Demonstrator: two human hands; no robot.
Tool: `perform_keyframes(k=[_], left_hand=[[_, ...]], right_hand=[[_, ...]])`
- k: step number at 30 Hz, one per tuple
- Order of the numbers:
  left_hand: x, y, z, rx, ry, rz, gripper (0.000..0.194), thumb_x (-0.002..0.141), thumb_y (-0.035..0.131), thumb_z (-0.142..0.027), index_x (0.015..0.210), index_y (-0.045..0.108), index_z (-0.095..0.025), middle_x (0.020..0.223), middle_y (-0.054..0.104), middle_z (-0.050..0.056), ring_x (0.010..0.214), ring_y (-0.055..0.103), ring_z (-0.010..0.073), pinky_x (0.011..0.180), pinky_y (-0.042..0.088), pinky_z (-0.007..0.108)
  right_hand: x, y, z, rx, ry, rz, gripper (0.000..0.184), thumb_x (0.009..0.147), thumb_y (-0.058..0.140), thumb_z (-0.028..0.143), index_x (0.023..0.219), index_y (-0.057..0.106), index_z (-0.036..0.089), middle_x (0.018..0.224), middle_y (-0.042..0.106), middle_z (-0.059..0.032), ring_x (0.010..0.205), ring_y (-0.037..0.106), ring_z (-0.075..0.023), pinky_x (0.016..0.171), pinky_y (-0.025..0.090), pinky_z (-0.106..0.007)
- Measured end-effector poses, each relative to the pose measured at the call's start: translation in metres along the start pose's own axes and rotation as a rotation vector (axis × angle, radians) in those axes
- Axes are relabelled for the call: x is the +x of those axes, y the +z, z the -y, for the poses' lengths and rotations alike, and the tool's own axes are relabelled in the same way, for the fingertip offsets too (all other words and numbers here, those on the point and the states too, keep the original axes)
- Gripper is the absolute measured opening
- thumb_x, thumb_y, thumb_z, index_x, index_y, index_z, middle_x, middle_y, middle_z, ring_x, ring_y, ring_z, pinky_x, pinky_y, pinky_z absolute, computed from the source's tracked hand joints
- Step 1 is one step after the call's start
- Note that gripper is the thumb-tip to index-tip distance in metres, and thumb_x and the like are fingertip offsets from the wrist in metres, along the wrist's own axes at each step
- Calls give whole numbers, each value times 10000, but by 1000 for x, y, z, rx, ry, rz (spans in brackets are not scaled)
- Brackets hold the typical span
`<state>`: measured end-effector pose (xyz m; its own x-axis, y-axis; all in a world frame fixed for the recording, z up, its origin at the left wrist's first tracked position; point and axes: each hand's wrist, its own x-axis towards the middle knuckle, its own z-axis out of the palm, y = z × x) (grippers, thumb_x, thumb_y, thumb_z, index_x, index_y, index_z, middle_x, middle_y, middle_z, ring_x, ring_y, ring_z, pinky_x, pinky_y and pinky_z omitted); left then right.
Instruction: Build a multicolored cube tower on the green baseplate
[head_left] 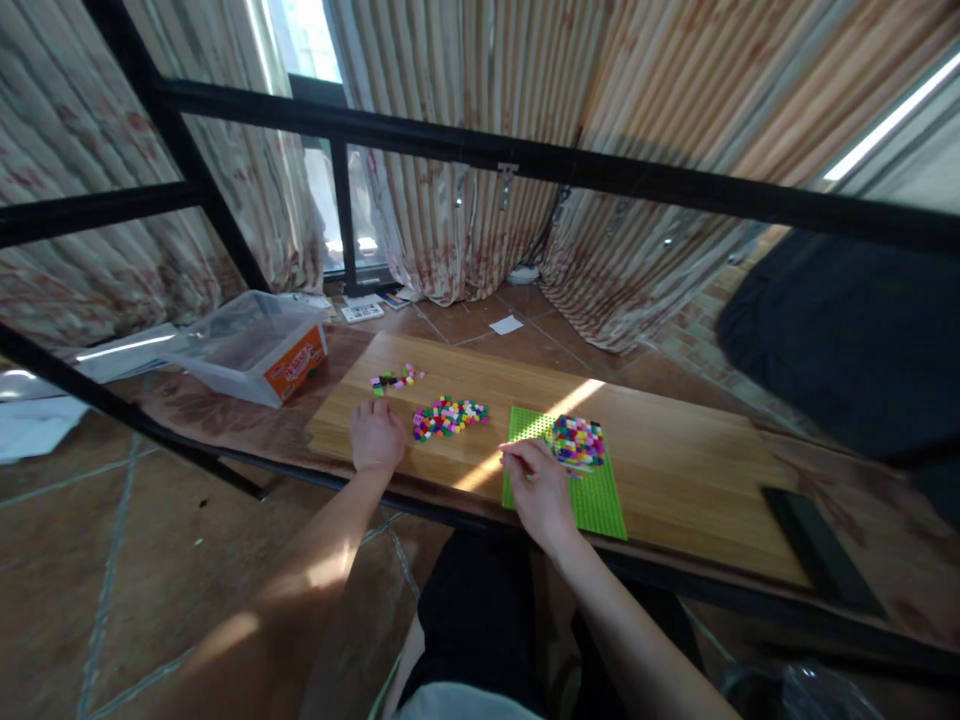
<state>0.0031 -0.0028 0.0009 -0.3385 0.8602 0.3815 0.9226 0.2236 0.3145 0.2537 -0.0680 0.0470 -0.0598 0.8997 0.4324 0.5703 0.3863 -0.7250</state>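
My left hand (pixel 377 436) rests on the wooden board (pixel 675 450), fingers apart and touching the wood, with no brick visible in it. Just beyond its fingertips lies a small loose group of building bricks (pixel 405 376), and to its right a larger multicoloured brick pile (pixel 450 417). Over the left part of the green baseplate (pixel 600 510) my right hand (pixel 541 490) is closed in a pinch. Whatever it holds is too small to make out. Beside this hand, a block of stacked coloured bricks (pixel 580 440) stands on the baseplate, its near left part partly hidden.
A clear plastic box (pixel 240 345) with an orange label stands left of the board. Towards the right end lies a dark flat bar (pixel 821 550). A black metal frame (pixel 525 155) crosses in front of the curtains. Papers (pixel 506 325) lie on the tiled floor.
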Motion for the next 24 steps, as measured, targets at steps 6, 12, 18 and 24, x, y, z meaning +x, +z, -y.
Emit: perform_keyframes(k=[6, 12, 18, 24], left_hand=[[2, 3, 1, 10, 4, -17, 317, 851, 403, -209, 1021, 649, -104, 1021, 621, 171, 997, 535, 313, 903, 416, 419], [2, 3, 1, 4, -6, -15, 302, 850, 402, -219, 1001, 644, -120, 1013, 611, 167, 1000, 536, 318, 898, 411, 430], [2, 3, 1, 0, -1, -15, 300, 852, 397, -217, 995, 644, -123, 1006, 607, 164, 997, 538, 317, 897, 412, 431], [3, 2, 1, -29, -6, 1, 302, 844, 407, -209, 1007, 643, -117, 1015, 601, 175, 1015, 530, 317, 918, 407, 441]], right_hand=[[5, -72, -19, -35, 79, -148, 152, 850, 584, 283, 845, 721, 217, 926, 677, -68, 850, 653, -210, 760, 525, -352], [25, -109, -41, -212, 13, -121, 165, 840, 575, 272, 872, 717, 195, 910, 707, -77, 777, 668, -206, 710, 538, -348], [32, -105, -46, -353, -132, 24, 228, 882, 507, 204, 1012, 695, 205, 983, 720, -74, 838, 679, -207, 767, 533, -345], [35, -101, -53, -511, -249, 118, 288, 916, 433, 163, 1096, 657, 186, 966, 707, -91, 865, 642, -230, 801, 517, -371]])
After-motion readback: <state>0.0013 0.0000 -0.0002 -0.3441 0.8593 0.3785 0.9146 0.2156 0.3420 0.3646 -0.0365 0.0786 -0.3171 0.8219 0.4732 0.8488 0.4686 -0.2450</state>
